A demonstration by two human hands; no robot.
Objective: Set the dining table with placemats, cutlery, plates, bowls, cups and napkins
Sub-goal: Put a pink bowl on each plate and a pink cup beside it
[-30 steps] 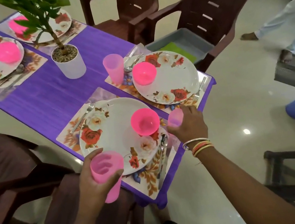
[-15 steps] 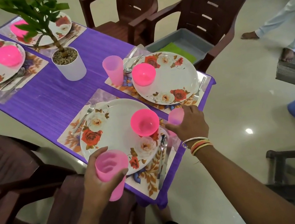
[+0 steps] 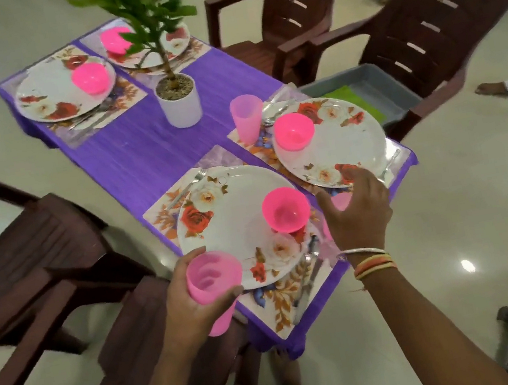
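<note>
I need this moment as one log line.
left hand grips pink plastic tumbler | right hand open over second pink tumbler beside floral round plate

Soft, even indoor light fills the room, moderately bright, and the shadows are weak and diffuse. The glossy floor (image 3: 449, 191) throws back small white lamp spots at the left and lower right, and a wider pale sheen beside the left chair (image 3: 35, 251). That chair and the forearms (image 3: 413, 317) low in the frame are smeared by motion blur, while the near plate (image 3: 236, 215) and the table (image 3: 137, 155) cloth at mid-frame stay fairly sharp. The pink cup (image 3: 214, 280) and the bowls (image 3: 286, 208) glow oversaturated, losing surface detail. Wide-angle distortion bends and stretches the chairs along the edges.
</note>
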